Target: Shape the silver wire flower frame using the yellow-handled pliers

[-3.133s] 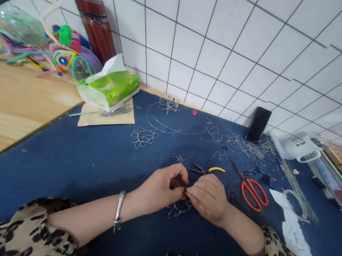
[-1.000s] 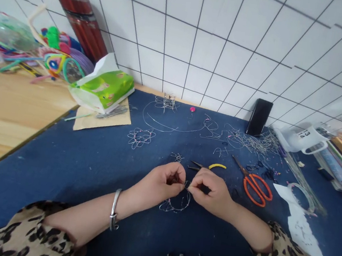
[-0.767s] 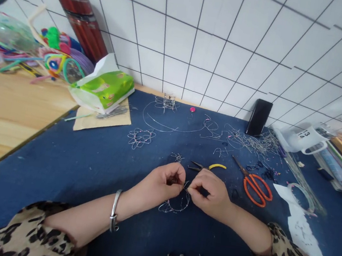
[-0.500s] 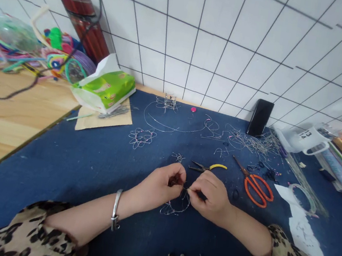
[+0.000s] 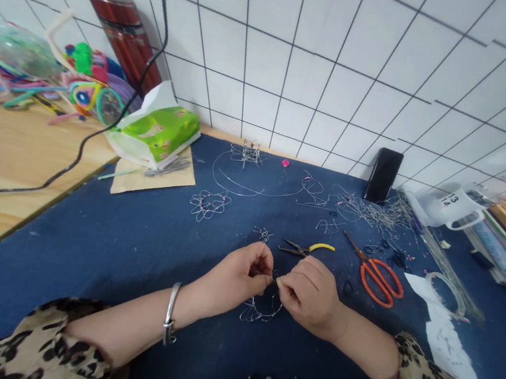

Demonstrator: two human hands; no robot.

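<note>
My left hand [image 5: 235,278] and my right hand [image 5: 308,294] meet over the blue cloth [image 5: 142,243], both with fingertips pinched on the top of a small looped wire piece [image 5: 260,310]. The wire piece hangs below the fingers and rests on the cloth. A silver bangle [image 5: 168,322] sits on my left wrist. Just beyond my hands lie yellow-handled pliers [image 5: 308,248] and a tiny wire flower [image 5: 263,234].
Orange scissors [image 5: 375,272] lie to the right, near loose wire bits [image 5: 367,212] and a black phone [image 5: 382,174] against the tiled wall. A wire flower [image 5: 208,202], a tissue pack [image 5: 157,132], a red flask [image 5: 126,37] and coloured pipe cleaners [image 5: 37,78] stand left. A black cable [image 5: 101,130] hangs across.
My hands have stayed pinched on the wire piece, shifting only slightly. A black cable has swung into view across the left side.
</note>
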